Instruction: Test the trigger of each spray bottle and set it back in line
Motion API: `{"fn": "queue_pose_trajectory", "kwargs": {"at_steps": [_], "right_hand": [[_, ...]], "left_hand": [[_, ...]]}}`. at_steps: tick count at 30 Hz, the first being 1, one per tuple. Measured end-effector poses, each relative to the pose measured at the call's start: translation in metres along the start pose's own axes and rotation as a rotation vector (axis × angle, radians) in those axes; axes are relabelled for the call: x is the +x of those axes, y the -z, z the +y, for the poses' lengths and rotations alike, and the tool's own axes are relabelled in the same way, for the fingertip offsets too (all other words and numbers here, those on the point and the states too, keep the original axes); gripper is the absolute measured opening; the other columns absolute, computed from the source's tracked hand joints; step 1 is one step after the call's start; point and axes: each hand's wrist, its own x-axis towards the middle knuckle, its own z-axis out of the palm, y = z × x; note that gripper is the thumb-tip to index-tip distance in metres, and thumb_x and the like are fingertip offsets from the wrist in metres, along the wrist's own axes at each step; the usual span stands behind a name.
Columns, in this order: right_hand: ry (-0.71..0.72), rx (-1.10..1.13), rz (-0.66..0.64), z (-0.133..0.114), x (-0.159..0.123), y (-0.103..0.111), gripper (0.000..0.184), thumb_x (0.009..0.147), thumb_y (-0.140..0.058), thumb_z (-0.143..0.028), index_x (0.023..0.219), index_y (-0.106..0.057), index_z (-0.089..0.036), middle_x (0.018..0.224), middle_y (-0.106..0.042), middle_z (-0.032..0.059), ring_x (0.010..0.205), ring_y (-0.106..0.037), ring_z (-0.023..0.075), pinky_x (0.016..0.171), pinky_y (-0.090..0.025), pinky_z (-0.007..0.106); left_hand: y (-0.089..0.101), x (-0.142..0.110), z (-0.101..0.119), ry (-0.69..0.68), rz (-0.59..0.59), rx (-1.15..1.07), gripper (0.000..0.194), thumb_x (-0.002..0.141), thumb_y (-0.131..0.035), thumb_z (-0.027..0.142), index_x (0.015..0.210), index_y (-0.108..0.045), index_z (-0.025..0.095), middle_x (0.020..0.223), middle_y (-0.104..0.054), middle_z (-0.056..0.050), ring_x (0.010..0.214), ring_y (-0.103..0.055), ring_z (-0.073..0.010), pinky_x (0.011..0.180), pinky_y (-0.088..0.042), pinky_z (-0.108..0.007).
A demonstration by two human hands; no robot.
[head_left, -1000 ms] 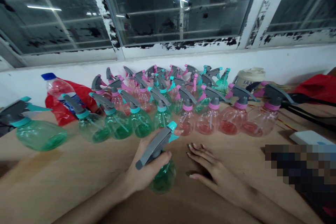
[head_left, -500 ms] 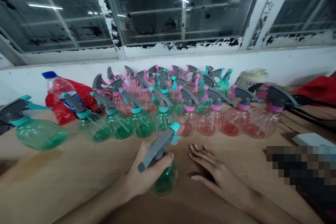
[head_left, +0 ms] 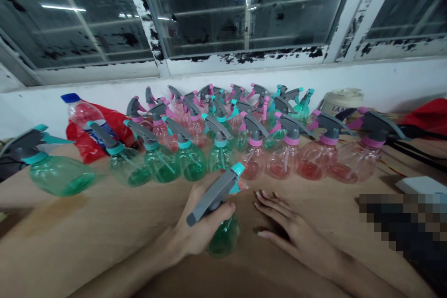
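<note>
My left hand (head_left: 199,223) is wrapped round the neck of a green spray bottle (head_left: 223,238), close to the front of the table. Its grey and turquoise spray head points away and to the right; the collar is hidden by the fingers. To the right, my right hand (head_left: 286,221) lies palm down on the tabletop, fingers spread, apart from the bottle. Just beyond both hands runs a row of spray bottles: green ones such as this green bottle (head_left: 190,164) to the left, and pink ones such as this pink bottle (head_left: 252,162) to the right.
More spray bottles crowd behind the front row, against the wall. At the left lie a tipped green spray bottle (head_left: 61,176) and a blue-capped bottle (head_left: 85,114) by red plastic. A white tub (head_left: 344,100), cables (head_left: 415,151) and a white box (head_left: 424,188) are at the right.
The whole view has shifted slightly, so everything sits a little farther right. Both hands keep the same pose, the left one still round the green spray bottle.
</note>
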Motion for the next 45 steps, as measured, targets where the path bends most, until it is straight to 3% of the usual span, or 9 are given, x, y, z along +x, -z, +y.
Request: {"fn": "queue_pose_trajectory", "kwargs": {"at_steps": [7, 18, 22, 27, 32, 37, 39, 42, 45], "right_hand": [[-0.011, 0.018, 0.019, 0.000, 0.000, 0.000, 0.054, 0.086, -0.047, -0.048, 0.135, -0.037, -0.029, 0.143, -0.037, 0.0002, 0.132, -0.031, 0.0216, 0.108, -0.028, 0.045], [0.013, 0.007, 0.005, -0.003, 0.000, 0.006, 0.053, 0.088, -0.045, -0.046, 0.136, -0.035, -0.028, 0.144, -0.035, -0.0002, 0.132, -0.031, 0.0205, 0.110, -0.026, 0.044], [0.013, 0.001, 0.006, -0.004, 0.000, 0.006, 0.053, 0.088, -0.045, -0.046, 0.136, -0.035, -0.028, 0.144, -0.035, 0.0000, 0.132, -0.030, 0.0203, 0.110, -0.025, 0.043], [0.011, -0.015, 0.003, -0.003, 0.000, 0.005, 0.053, 0.088, -0.044, -0.047, 0.137, -0.034, -0.028, 0.144, -0.034, -0.0006, 0.132, -0.030, 0.0197, 0.110, -0.025, 0.043], [0.016, -0.009, 0.003, -0.002, 0.000, 0.005, 0.053, 0.088, -0.045, -0.046, 0.136, -0.035, -0.028, 0.144, -0.034, -0.0004, 0.132, -0.030, 0.0200, 0.110, -0.026, 0.044], [0.007, -0.024, 0.000, -0.005, 0.000, 0.007, 0.052, 0.088, -0.044, -0.046, 0.136, -0.036, -0.027, 0.144, -0.035, 0.0003, 0.132, -0.030, 0.0201, 0.109, -0.026, 0.044], [0.012, -0.017, 0.000, -0.005, 0.000, 0.007, 0.052, 0.088, -0.044, -0.046, 0.136, -0.034, -0.028, 0.143, -0.035, -0.0001, 0.132, -0.031, 0.0200, 0.109, -0.026, 0.044], [0.015, -0.022, -0.007, -0.005, 0.000, 0.007, 0.052, 0.089, -0.044, -0.046, 0.137, -0.034, -0.028, 0.144, -0.035, -0.0006, 0.132, -0.030, 0.0193, 0.110, -0.025, 0.043], [0.011, -0.030, -0.014, -0.004, 0.000, 0.006, 0.052, 0.089, -0.043, -0.046, 0.136, -0.034, -0.027, 0.144, -0.034, -0.0008, 0.132, -0.030, 0.0188, 0.110, -0.025, 0.043]], "left_hand": [[0.001, 0.003, -0.002, -0.021, 0.003, 0.011, 0.015, 0.066, -0.049, 0.019, 0.077, -0.058, 0.022, 0.065, -0.050, 0.003, 0.058, -0.045, -0.0140, 0.056, -0.038, -0.026], [-0.005, 0.000, -0.002, 0.001, 0.093, -0.045, 0.012, 0.067, -0.051, 0.020, 0.078, -0.056, 0.021, 0.055, -0.035, 0.007, 0.049, -0.032, -0.0110, 0.047, -0.031, -0.023], [-0.006, -0.001, -0.007, 0.032, 0.090, -0.045, 0.020, 0.069, -0.052, 0.023, 0.087, -0.060, 0.022, 0.058, -0.041, 0.005, 0.052, -0.036, -0.0124, 0.051, -0.033, -0.024], [-0.006, -0.003, -0.012, 0.050, 0.094, -0.063, 0.019, 0.070, -0.056, 0.024, 0.088, -0.064, 0.022, 0.078, -0.057, 0.000, 0.065, -0.047, -0.0150, 0.066, -0.040, -0.029], [-0.006, -0.003, -0.010, 0.064, 0.088, -0.096, 0.018, 0.070, -0.057, 0.022, 0.086, -0.066, 0.022, 0.093, -0.063, -0.001, 0.076, -0.054, -0.0163, 0.074, -0.041, -0.030], [-0.006, -0.003, -0.005, 0.076, 0.173, -0.031, 0.029, 0.067, -0.056, 0.024, 0.095, -0.063, 0.024, 0.069, -0.057, 0.004, 0.058, -0.048, -0.0138, 0.056, -0.042, -0.026], [-0.006, -0.003, -0.005, 0.067, 0.203, -0.010, 0.025, 0.066, -0.057, 0.025, 0.090, -0.064, 0.023, 0.061, -0.051, 0.005, 0.055, -0.044, -0.0136, 0.052, -0.041, -0.025], [-0.005, -0.003, -0.005, 0.022, 0.140, -0.011, 0.015, 0.068, -0.053, 0.022, 0.080, -0.062, 0.023, 0.057, -0.046, 0.005, 0.052, -0.040, -0.0127, 0.050, -0.037, -0.024], [-0.003, -0.001, -0.005, -0.023, 0.084, -0.012, 0.016, 0.069, -0.049, 0.019, 0.081, -0.059, 0.023, 0.057, -0.044, 0.005, 0.051, -0.038, -0.0121, 0.050, -0.036, -0.025]]}}
